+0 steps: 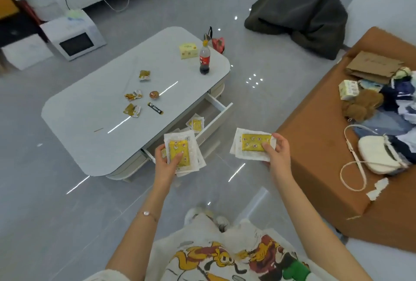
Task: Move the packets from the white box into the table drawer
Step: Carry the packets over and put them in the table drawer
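Note:
My left hand (167, 160) grips a small stack of white packets with yellow centres (180, 149), held over the near end of the open table drawer (221, 111). My right hand (278, 149) pinches another stack of the same packets (252, 143), out to the right of the drawer above the floor. One more packet (196, 124) lies inside the drawer. The white box (348, 89) sits on the brown surface at the right.
The white coffee table (90, 114) carries small yellow snack wrappers (132, 109), a cola bottle (204, 60) and a yellow tissue box (188, 50). A brown ottoman (315, 145) at right holds a white bag (378, 153), a paper bag and clothes. Grey tiled floor lies around.

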`<state>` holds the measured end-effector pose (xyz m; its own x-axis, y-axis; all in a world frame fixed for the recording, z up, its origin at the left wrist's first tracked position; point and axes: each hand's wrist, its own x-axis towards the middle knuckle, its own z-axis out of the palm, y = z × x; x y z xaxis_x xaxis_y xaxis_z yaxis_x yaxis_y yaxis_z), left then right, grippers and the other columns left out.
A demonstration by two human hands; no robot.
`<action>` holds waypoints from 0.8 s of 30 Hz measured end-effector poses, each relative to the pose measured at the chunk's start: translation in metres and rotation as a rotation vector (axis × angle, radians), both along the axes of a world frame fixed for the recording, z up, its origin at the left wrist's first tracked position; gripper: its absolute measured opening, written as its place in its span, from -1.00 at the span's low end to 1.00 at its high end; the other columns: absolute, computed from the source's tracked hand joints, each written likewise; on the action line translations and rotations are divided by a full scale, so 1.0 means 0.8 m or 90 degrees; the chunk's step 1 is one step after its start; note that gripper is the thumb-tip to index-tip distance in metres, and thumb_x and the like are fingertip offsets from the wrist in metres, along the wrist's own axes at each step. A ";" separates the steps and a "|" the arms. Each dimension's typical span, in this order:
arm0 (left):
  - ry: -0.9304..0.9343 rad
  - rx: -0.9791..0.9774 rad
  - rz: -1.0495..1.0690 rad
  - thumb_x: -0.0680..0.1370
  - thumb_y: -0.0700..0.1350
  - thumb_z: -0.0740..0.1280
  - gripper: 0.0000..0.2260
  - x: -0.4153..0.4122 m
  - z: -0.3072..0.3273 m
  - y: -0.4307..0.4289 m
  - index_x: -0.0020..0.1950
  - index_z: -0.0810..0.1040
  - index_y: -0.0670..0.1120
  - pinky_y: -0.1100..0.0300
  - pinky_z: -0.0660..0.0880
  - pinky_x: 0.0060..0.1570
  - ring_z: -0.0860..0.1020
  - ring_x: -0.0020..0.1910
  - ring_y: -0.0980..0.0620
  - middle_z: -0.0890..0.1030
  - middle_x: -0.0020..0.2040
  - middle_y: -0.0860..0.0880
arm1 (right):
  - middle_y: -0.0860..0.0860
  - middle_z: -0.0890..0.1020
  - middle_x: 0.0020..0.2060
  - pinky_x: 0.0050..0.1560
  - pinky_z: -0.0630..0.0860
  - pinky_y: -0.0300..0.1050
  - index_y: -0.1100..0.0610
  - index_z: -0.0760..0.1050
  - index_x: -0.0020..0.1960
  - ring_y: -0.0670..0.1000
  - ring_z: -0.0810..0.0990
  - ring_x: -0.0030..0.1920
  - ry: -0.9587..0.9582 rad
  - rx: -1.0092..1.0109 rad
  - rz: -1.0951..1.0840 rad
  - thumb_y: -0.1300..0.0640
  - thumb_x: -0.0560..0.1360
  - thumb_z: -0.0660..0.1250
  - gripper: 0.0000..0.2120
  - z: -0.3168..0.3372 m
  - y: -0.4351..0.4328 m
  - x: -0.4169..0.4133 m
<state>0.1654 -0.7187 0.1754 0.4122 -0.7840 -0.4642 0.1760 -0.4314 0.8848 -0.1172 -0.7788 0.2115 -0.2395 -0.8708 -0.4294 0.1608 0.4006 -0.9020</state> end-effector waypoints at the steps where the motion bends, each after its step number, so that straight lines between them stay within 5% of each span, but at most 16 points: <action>1: -0.006 0.002 0.022 0.52 -0.18 0.40 -0.55 0.004 -0.002 -0.007 0.30 0.28 0.03 0.14 0.55 -0.06 0.58 -0.03 0.11 0.55 0.03 0.11 | -0.02 0.61 0.04 -0.14 0.55 -0.08 -0.05 0.38 0.21 0.02 0.64 -0.03 -0.010 0.009 0.010 0.26 0.53 0.32 -0.66 -0.003 -0.019 0.002; 13: 0.020 0.082 0.167 0.50 -0.20 0.42 -0.59 0.056 -0.078 -0.146 0.26 0.32 0.01 0.03 0.54 0.00 0.59 0.07 -0.11 0.56 0.15 -0.11 | 0.01 0.59 0.03 -0.09 0.57 -0.07 -0.05 0.35 0.19 0.03 0.62 -0.03 0.000 0.076 0.150 0.32 0.54 0.28 -0.65 -0.049 -0.232 0.068; 24: 0.106 0.225 0.253 0.52 -0.24 0.39 -0.50 0.075 -0.178 -0.268 0.41 0.28 -0.08 0.04 0.56 -0.04 0.58 -0.08 0.04 0.54 0.17 -0.10 | 0.08 0.58 0.09 -0.21 0.59 -0.21 -0.02 0.33 0.22 0.02 0.61 -0.03 0.066 0.193 0.256 0.37 0.53 0.27 -0.61 -0.146 -0.407 0.131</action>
